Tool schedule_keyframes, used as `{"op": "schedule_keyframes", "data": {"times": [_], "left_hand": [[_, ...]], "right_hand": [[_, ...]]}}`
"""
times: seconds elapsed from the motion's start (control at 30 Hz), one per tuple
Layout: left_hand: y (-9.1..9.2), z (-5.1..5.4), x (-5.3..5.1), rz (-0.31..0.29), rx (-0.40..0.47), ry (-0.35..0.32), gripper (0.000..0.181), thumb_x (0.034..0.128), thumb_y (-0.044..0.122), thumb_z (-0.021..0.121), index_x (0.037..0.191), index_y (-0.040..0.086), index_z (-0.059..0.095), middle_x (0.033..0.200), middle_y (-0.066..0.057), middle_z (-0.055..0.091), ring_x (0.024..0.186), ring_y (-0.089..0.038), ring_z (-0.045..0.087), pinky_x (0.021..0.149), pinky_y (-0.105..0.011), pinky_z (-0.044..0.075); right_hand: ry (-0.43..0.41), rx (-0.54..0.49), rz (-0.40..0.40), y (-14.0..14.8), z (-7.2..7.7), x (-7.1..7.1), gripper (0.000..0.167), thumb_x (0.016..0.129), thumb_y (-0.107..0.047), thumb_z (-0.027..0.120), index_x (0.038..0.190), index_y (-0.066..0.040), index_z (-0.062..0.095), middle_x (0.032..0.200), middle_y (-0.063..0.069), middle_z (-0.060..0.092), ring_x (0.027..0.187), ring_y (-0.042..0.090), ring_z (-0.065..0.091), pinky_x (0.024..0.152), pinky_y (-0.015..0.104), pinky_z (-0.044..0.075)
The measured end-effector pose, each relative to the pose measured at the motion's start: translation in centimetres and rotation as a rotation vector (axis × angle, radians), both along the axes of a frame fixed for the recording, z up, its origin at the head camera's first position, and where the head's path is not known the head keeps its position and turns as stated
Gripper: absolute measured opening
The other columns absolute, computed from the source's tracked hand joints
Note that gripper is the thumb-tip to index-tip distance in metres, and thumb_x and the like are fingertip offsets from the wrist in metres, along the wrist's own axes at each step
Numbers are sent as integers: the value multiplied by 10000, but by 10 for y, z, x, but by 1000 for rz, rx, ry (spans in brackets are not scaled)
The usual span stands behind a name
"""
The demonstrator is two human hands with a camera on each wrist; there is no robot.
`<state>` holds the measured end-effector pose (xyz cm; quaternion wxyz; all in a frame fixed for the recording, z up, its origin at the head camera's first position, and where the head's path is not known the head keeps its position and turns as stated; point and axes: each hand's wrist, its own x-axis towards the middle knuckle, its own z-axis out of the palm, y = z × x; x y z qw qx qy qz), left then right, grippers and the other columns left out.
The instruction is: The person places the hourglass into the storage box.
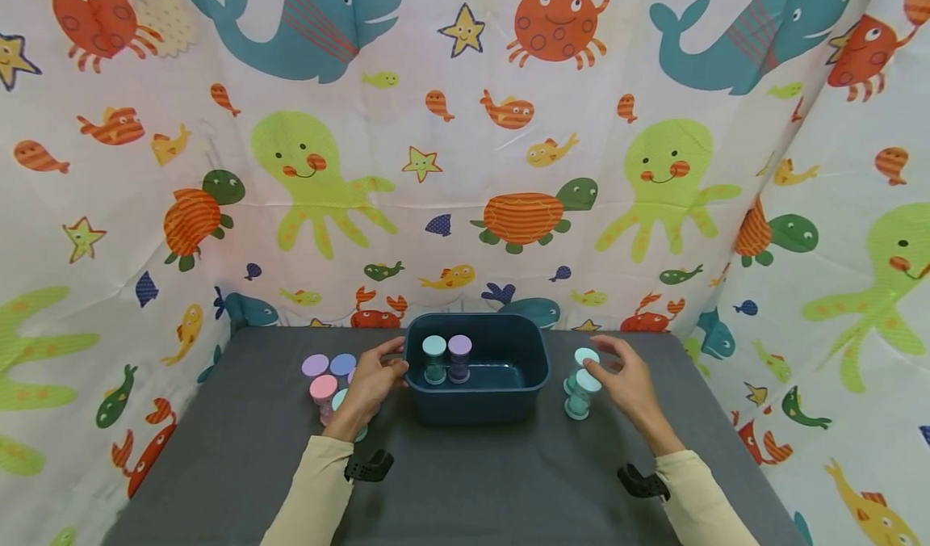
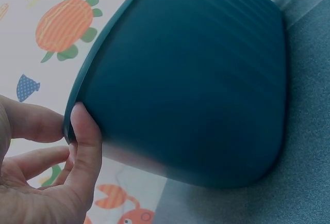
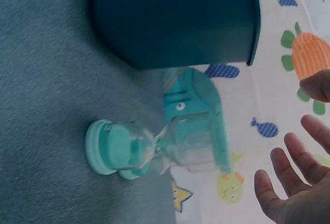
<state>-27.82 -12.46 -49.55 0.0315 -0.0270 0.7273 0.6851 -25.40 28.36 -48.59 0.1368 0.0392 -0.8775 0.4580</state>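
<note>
Before you, the grey table (image 1: 465, 481) bears a dark blue tub (image 1: 475, 409), two sand timers (image 1: 459, 348) inside. Your left hand (image 1: 374, 380) pinches the tub's rim; your right hand (image 1: 629, 378), fingers loosely spread (nothing held), hovers near two teal timers (image 1: 579, 402) standing right of it.

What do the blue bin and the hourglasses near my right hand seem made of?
Bin: probably plastic, smooth, slightly shiny; light glints off its floor. Hourglasses: end caps likely plastic, evenly coloured, matte; bulbs glossy clear glass or plastic, teal contents showing.
</note>
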Motion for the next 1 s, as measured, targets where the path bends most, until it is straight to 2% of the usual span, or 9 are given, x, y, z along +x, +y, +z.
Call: {"op": "schedule_keyframes", "data": {"times": [0.2, 0.37, 0.53, 0.8, 1.0], "left_hand": [[0, -2, 3, -1, -13, -29, 517, 926, -25, 569, 1431, 38, 476, 1337, -196, 535, 887, -196, 595, 669, -249, 553], [-2, -2, 3, -11, -17, -34, 518, 934, -4, 568, 1438, 65, 474, 1366, -180, 531, 990, -287, 589, 726, -281, 565], [-2, 0, 0, -15, -24, -40, 517, 938, 7, 572, 1441, 80, 474, 1377, -179, 528, 1001, -298, 587, 730, -269, 560], [-4, 1, 1, -11, -21, -40, 511, 937, -3, 572, 1433, 79, 482, 1368, -173, 528, 917, -193, 580, 739, -287, 565], [-4, 2, 2, -17, -24, -43, 507, 946, 4, 565, 1440, 76, 474, 1382, -184, 517, 978, -256, 585, 736, -262, 559]], "right_hand": [[-33, 9, -34, 6, -14, 5, 536, 903, -236, 712, 1365, -51, 513, 1370, 188, 522, 1292, 358, 477, 1043, 562, 423], [-108, -16, -38, 6, -26, 5, 664, 892, -295, 725, 1435, -72, 415, 1452, 188, 464, 1338, 360, 442, 1063, 557, 415], [-133, -54, -34, 6, -34, 4, 781, 879, -277, 743, 1497, -79, 309, 1514, 204, 383, 1387, 391, 389, 1073, 564, 406], [-195, -78, -52, 4, -47, 7, 777, 869, -199, 753, 1484, -55, 300, 1508, 207, 379, 1376, 395, 409, 1061, 538, 429], [-226, -122, -70, 3, -54, 8, 761, 888, -229, 733, 1467, -25, 283, 1483, 222, 386, 1366, 387, 415, 1083, 523, 411]]}}
